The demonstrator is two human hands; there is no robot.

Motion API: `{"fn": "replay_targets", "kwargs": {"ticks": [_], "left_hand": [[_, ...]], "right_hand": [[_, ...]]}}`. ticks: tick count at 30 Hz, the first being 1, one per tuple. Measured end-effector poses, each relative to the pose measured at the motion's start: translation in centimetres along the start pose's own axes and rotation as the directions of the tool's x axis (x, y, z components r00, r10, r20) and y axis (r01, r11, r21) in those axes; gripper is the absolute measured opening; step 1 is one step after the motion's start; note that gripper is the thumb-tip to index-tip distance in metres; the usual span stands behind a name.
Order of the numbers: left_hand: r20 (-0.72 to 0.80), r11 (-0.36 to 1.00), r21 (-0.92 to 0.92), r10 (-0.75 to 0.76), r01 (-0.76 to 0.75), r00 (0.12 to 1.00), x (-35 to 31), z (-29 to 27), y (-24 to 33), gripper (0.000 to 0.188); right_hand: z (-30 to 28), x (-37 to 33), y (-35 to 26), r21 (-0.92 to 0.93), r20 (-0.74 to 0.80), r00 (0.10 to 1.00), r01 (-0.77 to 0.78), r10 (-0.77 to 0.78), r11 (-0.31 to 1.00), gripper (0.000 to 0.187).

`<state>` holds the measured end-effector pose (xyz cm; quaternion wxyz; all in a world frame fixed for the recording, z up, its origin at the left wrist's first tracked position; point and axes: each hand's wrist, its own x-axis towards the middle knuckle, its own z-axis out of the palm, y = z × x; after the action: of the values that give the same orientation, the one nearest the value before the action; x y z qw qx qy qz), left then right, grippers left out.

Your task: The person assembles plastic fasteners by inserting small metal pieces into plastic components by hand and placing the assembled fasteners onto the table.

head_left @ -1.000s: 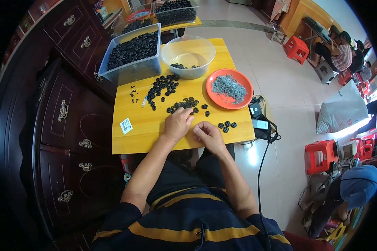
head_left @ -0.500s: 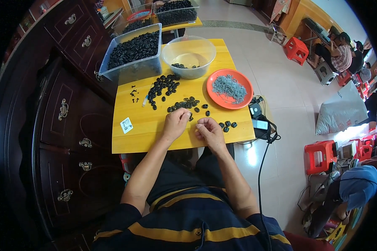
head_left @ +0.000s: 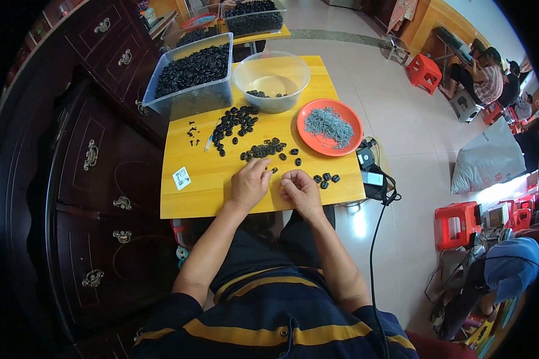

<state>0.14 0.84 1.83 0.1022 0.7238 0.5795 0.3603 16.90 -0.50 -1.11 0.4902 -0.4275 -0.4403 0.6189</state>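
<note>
Where the person sits at the near edge of the yellow table (head_left: 215, 200), both bare hands rest low over the wood, near each other but not touching. The left hand (head_left: 250, 184) is loosely curled, with a small black piece (head_left: 274, 170) right at the tips of its thumb and forefinger, in the gap between the hands; whether it is pinched or merely lies there, I cannot tell. The right hand (head_left: 300, 190) has its thumb and fingers drawn in close, and I cannot make out anything between them.

That piece looks light, stiff and hardly fragile, probably smooth enough to slip; I would take it by its rounded sides with thumb and forefinger, leaving its face free.

To the right lie a few black blocks (head_left: 326, 176); to the left, a white label (head_left: 181, 178) carries dark print too small to read from here. Farther in are a pile of oval pieces (head_left: 263, 148), a larger black cluster (head_left: 224, 127) and, to the right, an orange-red plate (head_left: 301, 130) heaped with thin grey pins (head_left: 329, 127). At the far side stand a round clear tub (head_left: 274, 107) and, left of it, a rectangular bin (head_left: 197, 103) full of black parts. Off to the right, on the floor, a pale sack (head_left: 484, 157) bears faded, slanting print.
</note>
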Motion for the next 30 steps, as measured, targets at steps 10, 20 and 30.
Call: {"fn": "replay_targets", "kwargs": {"ticks": [10,20,30], "left_hand": [[0.09,0.994,0.077,0.075,-0.082,0.993,0.6,1.0,0.1,0.01],[0.26,0.996,0.006,-0.089,0.09,0.962,1.8,1.0,0.7,0.009],[0.439,0.715,-0.581,-0.127,0.389,0.89,1.4,1.1,0.2,0.004]], "right_hand": [[0.0,0.0,-0.5,-0.039,0.006,1.0,-0.005,0.005,0.999,0.009],[0.4,0.1,-0.7,-0.065,-0.083,0.996,-0.036,0.03,0.997,0.016],[0.2,0.2,-0.6,0.006,-0.133,0.991,0.026,-0.025,1.0,0.014]]}}
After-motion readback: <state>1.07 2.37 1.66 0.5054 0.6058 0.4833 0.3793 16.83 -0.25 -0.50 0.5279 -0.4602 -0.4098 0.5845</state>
